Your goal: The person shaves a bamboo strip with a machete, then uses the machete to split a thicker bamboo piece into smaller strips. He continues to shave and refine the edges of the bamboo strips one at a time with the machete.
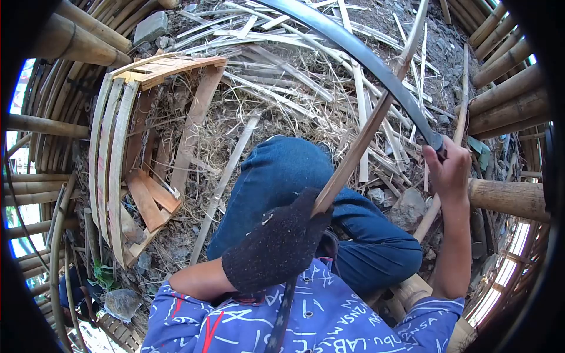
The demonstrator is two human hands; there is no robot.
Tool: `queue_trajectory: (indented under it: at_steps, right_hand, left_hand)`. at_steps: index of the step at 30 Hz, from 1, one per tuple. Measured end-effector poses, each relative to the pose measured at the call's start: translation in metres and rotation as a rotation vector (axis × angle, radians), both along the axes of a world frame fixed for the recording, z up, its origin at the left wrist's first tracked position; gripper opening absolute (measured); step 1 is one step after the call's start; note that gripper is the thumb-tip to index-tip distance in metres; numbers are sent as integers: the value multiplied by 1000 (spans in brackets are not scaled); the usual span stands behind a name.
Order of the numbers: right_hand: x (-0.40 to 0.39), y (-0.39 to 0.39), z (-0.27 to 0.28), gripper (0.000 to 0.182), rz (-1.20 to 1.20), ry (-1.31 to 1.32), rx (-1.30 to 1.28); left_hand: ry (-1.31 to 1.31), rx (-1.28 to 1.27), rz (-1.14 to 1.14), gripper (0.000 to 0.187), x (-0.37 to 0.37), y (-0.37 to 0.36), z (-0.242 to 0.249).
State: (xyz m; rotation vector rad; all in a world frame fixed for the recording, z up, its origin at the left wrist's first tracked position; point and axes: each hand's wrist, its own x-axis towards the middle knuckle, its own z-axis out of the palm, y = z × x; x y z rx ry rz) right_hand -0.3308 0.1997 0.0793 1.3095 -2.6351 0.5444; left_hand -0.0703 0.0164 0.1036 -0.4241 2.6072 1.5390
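My left hand [282, 238], in a dark knitted glove, is closed round the lower end of a long bamboo strip [356, 153]. The strip slants up and away to the right, past my knee. My bare right hand [451, 170] grips a long curved knife [359, 59] near its base; the fingers hide the handle. From that hand the dark blade arcs up and to the left, crossing the strip at about its middle in this view.
A wooden slatted crate [115, 159] stands at the left with short board pieces [150, 200] inside. Split strips and shavings [282, 88] litter the soil. Bamboo pole walls [512, 106] close in both sides. A grey block [151, 27] sits upper left, and a stone [410, 209] lies below the right hand.
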Motion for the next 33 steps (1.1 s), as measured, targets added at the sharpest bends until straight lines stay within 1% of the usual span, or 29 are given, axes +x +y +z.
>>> queue_trajectory:
  at_steps: [1, 2, 4, 5, 7, 8, 9, 10, 11, 12, 13, 17, 19, 20, 22, 23, 25, 26, 28, 29, 30, 31, 32, 33]
  right_hand:
    - [-6, 1, 1, 65, -31, 12, -22]
    - [-7, 1, 2, 65, -33, 21, -24]
    - [7, -1, 4, 65, -27, -186, -48]
    - [19, -5, 7, 66, -47, -261, -34]
    - [40, -7, -1, 68, 27, -305, -48]
    - [53, -13, 4, 69, 96, -284, -16]
    - [65, -20, 12, 69, 163, -262, 16]
    - [70, -24, 16, 69, 152, -265, 12]
    - [72, -29, 19, 69, 207, -179, 44]
    - [72, -31, 20, 70, 260, -92, 76]
    - [68, -31, 18, 71, 285, -65, 68]
    - [60, -31, 18, 72, 312, 20, 58]
    - [56, -29, 16, 73, 321, 38, 45]
    - [54, -28, 14, 73, 331, 58, 33]
    - [51, -28, 10, 74, 340, 71, 24]
    - [49, -28, 9, 74, 350, 85, 12]
    - [46, -31, 10, 74, 366, 107, 4]
    - [44, -32, 10, 75, 384, 127, -3]
    - [34, -31, 7, 74, 359, 141, 5]
    - [26, -28, 4, 73, 332, 155, 11]
    - [10, -24, 0, 68, 177, 150, -37]
    - [-14, -16, -5, 61, 15, 58, -40]
    - [-29, -14, 4, 56, -111, -92, 4]
    - [-43, -13, 3, 60, -138, -83, 3]
  left_hand:
    - [144, -126, -53, 21, 1, 1, -4]
    - [154, -128, -55, 21, 0, 2, -5]
    - [-82, 182, 85, 24, -6, 3, -1]
    - [-82, 180, 78, 24, -7, 3, -2]
    - [27, 144, 28, 31, -8, 3, -4]
    - [21, 142, 21, 31, -6, 4, -8]
    - [76, 7, -48, 33, -2, 5, -14]
    - [133, -127, -119, 36, 0, 5, -19]
    - [133, -128, -131, 36, 1, 5, -22]
    - [89, -166, -191, 40, 2, 4, -23]
    - [46, -205, -248, 43, 4, 4, -25]
    - [59, -250, -286, 48, 10, 8, -34]
    - [173, -526, -426, 50, 14, 7, -39]
    - [174, -526, -429, 50, 13, 7, -39]
    - [145, -418, -354, 49, 10, 8, -38]
    - [148, -419, -356, 49, 10, 9, -40]
    - [151, -552, -377, 49, 12, 10, -48]
    - [152, -551, -376, 49, 12, 9, -53]
    - [125, -106, -233, 41, 8, 5, -52]
    - [124, -105, -232, 41, 10, 6, -42]
    - [-24, 72, -46, 36, 1, 3, -9]
    - [-178, 250, 139, 30, -2, 2, 8]
    - [-189, 252, 136, 30, 2, 2, 6]
    - [-183, 241, 117, 27, 4, 2, 1]
